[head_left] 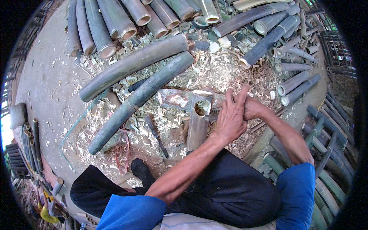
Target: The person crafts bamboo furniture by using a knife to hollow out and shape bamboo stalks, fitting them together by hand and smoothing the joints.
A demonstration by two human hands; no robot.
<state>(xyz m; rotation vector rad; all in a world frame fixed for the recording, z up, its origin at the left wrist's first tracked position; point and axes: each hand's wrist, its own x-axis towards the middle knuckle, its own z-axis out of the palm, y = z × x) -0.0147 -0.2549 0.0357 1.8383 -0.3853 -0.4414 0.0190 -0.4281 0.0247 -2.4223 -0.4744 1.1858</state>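
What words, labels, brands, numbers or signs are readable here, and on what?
None readable.
Cut tube by the left hand: no lettering shows.
Dark tool on the ground: none that I can make out.
Blue sleeves: no print shows.
Far tubes at the left rim: too small to tell.

Around me spreads a dull grey floor (46, 82), strewn with pale chips (218, 71) toward its middle. Beyond its far right corner I see a dark slatted wall (338, 50); past its left edge, bright white daylight (5, 129) shows.
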